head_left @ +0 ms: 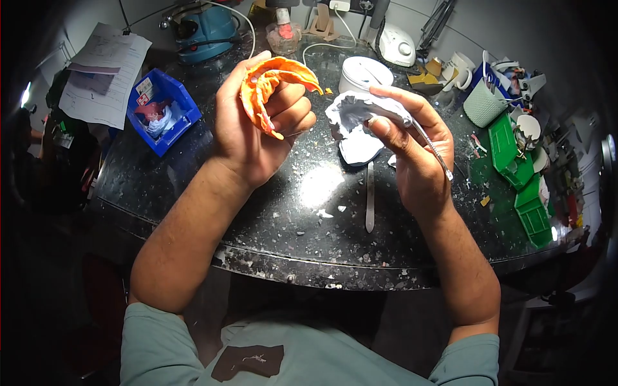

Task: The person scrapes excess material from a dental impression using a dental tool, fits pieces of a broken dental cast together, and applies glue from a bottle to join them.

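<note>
My left hand (pixel 257 122) is raised over the dark worktop, its fingers curled round an orange, curved, rough-edged moulded piece (pixel 261 96). To its right, my right hand (pixel 421 138) pinches a pale grey-white moulded piece (pixel 354 112) between thumb and fingers. A thin metal tool (pixel 432 149) slants down beside the right fingers; whether it is joined to the grey-white piece I cannot tell. Below that piece lies a white lump (pixel 360 149), with a flat metal blade (pixel 370 199) pointing toward the front edge.
A blue bin (pixel 165 116) holding pieces stands at left beside hanging papers (pixel 106 74). Behind the hands are a white tub (pixel 365 74), a blue machine (pixel 207 33) and a white device (pixel 396 45). Green bins (pixel 533 212) and a pale basket (pixel 484 104) stand right. Scraps litter the worktop (pixel 290 238).
</note>
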Available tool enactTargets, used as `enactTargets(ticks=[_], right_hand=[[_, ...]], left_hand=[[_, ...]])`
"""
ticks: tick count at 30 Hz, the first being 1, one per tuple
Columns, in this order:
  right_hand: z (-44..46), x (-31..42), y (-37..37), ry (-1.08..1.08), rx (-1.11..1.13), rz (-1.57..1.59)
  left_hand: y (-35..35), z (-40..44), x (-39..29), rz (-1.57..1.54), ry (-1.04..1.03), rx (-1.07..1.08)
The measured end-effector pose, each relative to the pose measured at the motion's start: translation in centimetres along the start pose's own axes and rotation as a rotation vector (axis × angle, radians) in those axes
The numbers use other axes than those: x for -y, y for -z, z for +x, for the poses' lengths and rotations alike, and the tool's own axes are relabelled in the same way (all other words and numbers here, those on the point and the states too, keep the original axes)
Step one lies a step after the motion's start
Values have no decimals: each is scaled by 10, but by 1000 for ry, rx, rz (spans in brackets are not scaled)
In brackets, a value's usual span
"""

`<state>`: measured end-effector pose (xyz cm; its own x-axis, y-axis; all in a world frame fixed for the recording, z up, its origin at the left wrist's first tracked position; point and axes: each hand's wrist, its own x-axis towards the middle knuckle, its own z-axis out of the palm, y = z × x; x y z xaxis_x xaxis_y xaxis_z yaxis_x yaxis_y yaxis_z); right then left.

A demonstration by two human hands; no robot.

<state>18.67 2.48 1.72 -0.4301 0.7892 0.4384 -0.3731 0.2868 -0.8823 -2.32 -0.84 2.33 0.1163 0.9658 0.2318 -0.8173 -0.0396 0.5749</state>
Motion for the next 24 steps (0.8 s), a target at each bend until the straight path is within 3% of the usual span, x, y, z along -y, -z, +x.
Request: enactTargets(ticks=[18, 24], right_hand=[[-2, 1, -3, 4, 16, 32], [0, -6, -3, -221, 135, -232]], left_hand=[[0, -3, 3, 57, -15, 27], [-8, -2, 6, 136, -73, -35]])
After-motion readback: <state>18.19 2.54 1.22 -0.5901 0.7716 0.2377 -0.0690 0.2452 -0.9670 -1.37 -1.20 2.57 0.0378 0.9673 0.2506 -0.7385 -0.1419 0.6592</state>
